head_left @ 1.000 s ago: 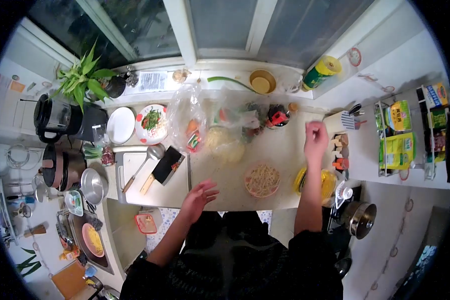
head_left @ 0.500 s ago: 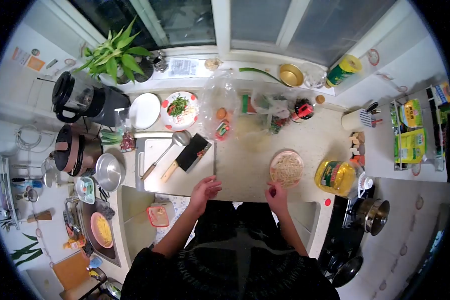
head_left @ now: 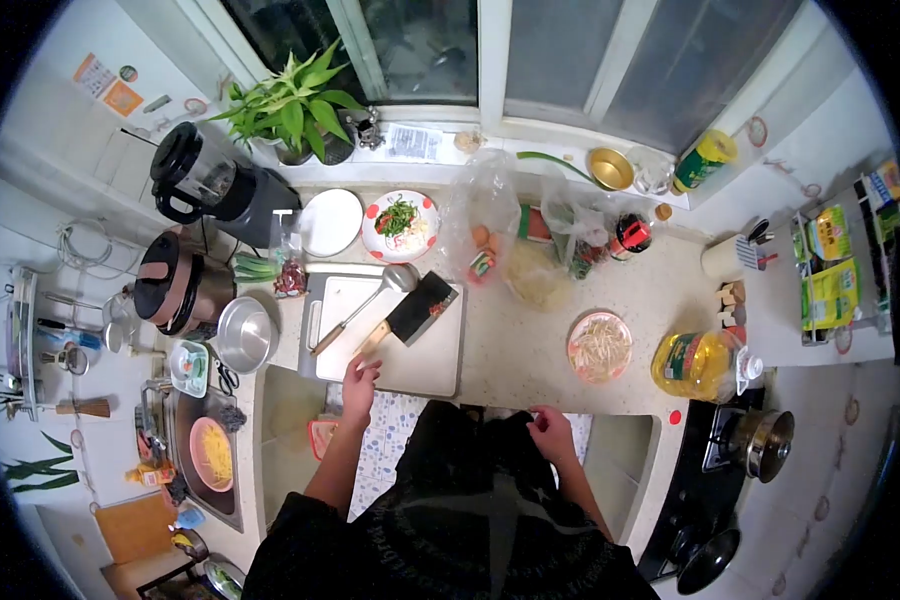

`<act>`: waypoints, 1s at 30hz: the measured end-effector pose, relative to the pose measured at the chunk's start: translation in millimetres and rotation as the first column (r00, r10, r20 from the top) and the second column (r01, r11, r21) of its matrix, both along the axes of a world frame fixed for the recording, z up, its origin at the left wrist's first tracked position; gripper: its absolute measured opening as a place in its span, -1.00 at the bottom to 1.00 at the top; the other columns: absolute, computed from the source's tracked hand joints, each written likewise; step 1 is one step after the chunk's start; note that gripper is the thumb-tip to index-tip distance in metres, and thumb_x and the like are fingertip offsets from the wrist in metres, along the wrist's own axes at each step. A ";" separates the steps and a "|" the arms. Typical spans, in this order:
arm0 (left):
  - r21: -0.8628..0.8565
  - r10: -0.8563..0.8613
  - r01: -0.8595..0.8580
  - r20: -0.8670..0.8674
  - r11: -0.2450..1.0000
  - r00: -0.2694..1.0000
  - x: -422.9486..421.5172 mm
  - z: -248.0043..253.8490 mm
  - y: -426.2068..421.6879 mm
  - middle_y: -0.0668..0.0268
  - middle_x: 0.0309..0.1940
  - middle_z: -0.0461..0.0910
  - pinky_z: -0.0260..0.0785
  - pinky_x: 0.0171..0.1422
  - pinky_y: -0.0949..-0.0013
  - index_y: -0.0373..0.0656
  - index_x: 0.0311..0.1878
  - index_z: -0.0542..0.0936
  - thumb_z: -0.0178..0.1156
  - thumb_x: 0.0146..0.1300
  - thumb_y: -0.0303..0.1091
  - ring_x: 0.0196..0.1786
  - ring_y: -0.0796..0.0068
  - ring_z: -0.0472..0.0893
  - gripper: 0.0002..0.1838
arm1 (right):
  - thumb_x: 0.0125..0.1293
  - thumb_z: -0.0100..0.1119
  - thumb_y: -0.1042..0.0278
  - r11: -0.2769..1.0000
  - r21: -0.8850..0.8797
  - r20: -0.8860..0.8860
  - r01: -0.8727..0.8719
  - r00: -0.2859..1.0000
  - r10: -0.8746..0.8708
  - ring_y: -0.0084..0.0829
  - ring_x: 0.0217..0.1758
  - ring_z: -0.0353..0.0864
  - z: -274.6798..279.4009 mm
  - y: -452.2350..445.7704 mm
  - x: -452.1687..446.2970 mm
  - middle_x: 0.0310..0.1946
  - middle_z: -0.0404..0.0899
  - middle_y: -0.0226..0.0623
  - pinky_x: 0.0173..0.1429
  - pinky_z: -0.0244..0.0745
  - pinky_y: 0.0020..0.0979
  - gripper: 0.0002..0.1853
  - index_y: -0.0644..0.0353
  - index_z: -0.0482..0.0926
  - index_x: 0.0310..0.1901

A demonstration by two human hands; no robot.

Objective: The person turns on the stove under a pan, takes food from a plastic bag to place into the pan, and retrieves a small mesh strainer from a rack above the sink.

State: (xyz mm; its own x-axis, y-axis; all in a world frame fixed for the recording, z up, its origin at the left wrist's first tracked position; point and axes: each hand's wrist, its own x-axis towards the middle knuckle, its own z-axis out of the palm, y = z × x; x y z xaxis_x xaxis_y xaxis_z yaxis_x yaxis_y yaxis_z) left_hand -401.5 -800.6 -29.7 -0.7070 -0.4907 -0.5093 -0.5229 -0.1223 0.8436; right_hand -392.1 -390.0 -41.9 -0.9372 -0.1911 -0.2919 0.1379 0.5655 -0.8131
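Note:
My left hand (head_left: pixel 359 390) is at the front edge of the white cutting board (head_left: pixel 435 365), its fingers apart and holding nothing. Just beyond the fingertips lies the wooden handle of a cleaver (head_left: pixel 420 309), whose dark blade has bits of food on it. A ladle (head_left: pixel 358 312) rests beside the cleaver on the board. My right hand (head_left: pixel 550 435) hangs in front of the counter edge with its fingers curled in and nothing visible in them. Beyond it on the counter stands a plate of pale shreds (head_left: pixel 600 348), apart from the hand.
An oil jug (head_left: pixel 682 364) stands at the right, near the stove with a pot (head_left: pixel 770 445). Behind the board are a white plate (head_left: pixel 331 222) and a plate of chopped vegetables (head_left: pixel 400 226). A steel bowl (head_left: pixel 247 335) and the sink with a pink bowl (head_left: pixel 198 455) are left.
The view has shifted left, so the counter things appear further right. My left hand has moved left toward the cleaver handle. My right hand has drawn back from the plate of shreds.

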 end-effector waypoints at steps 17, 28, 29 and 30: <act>0.105 -0.015 0.009 0.059 0.994 0.998 45.4 39.1 -15.5 0.26 0.18 0.56 0.36 0.17 0.31 -0.07 0.36 0.36 0.00 0.38 -0.29 0.05 0.42 0.56 -0.52 | 0.16 0.29 0.51 0.989 -0.072 0.116 0.127 0.986 -0.118 -0.54 -0.44 0.54 -27.9 19.1 93.8 -0.45 0.55 -0.37 -0.30 0.50 -0.48 -0.70 0.16 0.62 -0.03; 0.391 -0.280 0.245 0.034 0.887 0.959 -2.9 21.1 -16.7 0.21 0.02 0.66 0.43 0.01 0.47 -0.22 0.29 0.41 -0.01 0.37 -0.32 -0.09 0.47 0.65 -0.56 | 0.14 0.31 0.50 0.980 0.040 0.173 0.196 0.964 -0.200 -0.52 -0.48 0.51 9.5 -52.0 98.2 -0.53 0.53 -0.36 -0.32 0.48 -0.44 -0.71 0.15 0.63 -0.06; 0.369 -0.321 0.287 0.033 0.884 0.946 -8.8 19.0 -23.3 0.22 0.02 0.67 0.42 0.01 0.47 -0.22 0.30 0.41 0.00 0.37 -0.32 -0.08 0.48 0.64 -0.55 | 0.15 0.33 0.47 0.972 0.027 0.190 0.233 0.954 -0.234 -0.50 -0.45 0.53 6.4 -63.8 96.1 -0.51 0.55 -0.34 -0.30 0.49 -0.43 -0.70 0.15 0.62 -0.05; 0.346 -0.359 0.327 0.031 0.879 0.933 -15.2 15.8 -34.5 0.23 0.01 0.67 0.41 0.01 0.47 -0.23 0.31 0.41 0.00 0.38 -0.31 -0.08 0.49 0.64 -0.54 | 0.16 0.34 0.44 0.964 0.014 0.206 0.267 0.942 -0.264 -0.47 -0.42 0.56 3.8 -76.5 93.1 -0.48 0.56 -0.32 -0.27 0.50 -0.42 -0.69 0.16 0.62 -0.03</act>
